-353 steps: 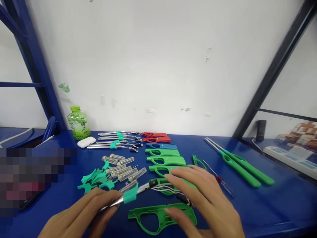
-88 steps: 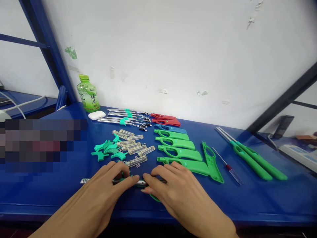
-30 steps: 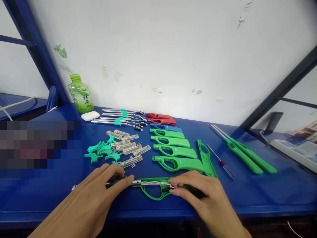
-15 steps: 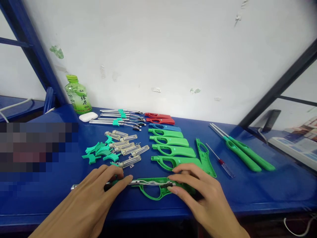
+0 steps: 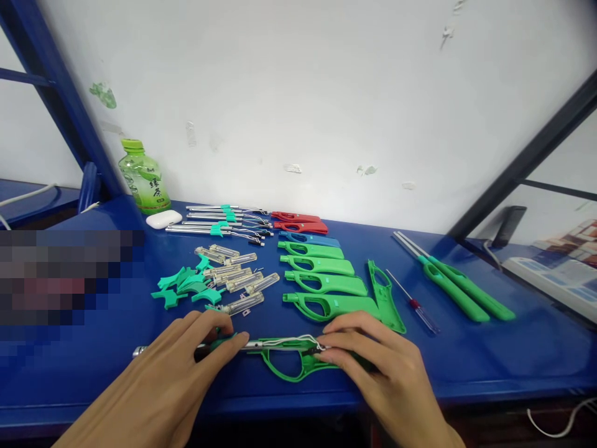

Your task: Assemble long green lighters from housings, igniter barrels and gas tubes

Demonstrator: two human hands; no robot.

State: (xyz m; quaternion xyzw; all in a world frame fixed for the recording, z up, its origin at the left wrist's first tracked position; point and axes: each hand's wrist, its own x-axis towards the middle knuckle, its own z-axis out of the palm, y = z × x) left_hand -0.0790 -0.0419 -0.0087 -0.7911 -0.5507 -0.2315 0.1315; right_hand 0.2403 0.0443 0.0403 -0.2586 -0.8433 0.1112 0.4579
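In front of me lies an open green lighter shell half (image 5: 291, 378) with a loop-shaped trigger guard. My left hand (image 5: 200, 354) is closed, thumb and fingers around a metal lighter tube (image 5: 254, 345) that lies across the shell's narrow end. White wires (image 5: 293, 339) run from the tube to a small black igniter (image 5: 311, 351) over the shell's middle. My right hand (image 5: 377, 351) pinches the igniter's right end between thumb and fingers. It hides the shell's wide end.
Behind my hands lie several green lighter shells (image 5: 336, 284), clear fuel tanks (image 5: 245, 303), teal triggers (image 5: 191, 283) and metal tubes with wires (image 5: 200, 230). A screwdriver (image 5: 422, 316) and two green lighters (image 5: 459, 289) are on the right. A green bottle (image 5: 147, 183) stands at back left.
The white wires now bow upward above the shell near my right fingers, and the igniter has shifted slightly. My left hand keeps its hold on the tube. The whole view has moved a little.
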